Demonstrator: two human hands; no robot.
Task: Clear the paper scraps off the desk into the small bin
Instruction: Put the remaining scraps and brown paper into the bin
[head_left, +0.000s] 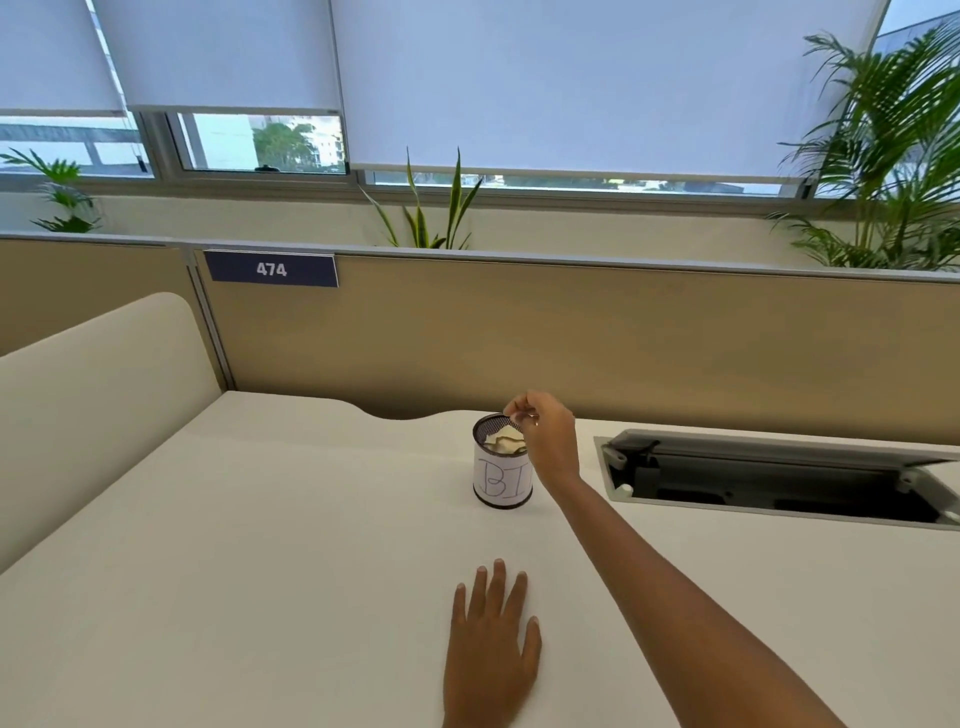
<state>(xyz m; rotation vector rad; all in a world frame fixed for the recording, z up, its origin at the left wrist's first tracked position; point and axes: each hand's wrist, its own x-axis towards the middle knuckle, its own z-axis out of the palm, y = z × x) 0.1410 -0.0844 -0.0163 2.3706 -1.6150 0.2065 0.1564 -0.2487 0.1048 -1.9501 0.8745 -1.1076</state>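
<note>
Crumpled paper scraps fill the small bin; right hand fingers pinched above, grasp unclear.

The small bin stands mid-desk, paper scraps inside it. The cable tray lies right; the partition runs behind.
</note>
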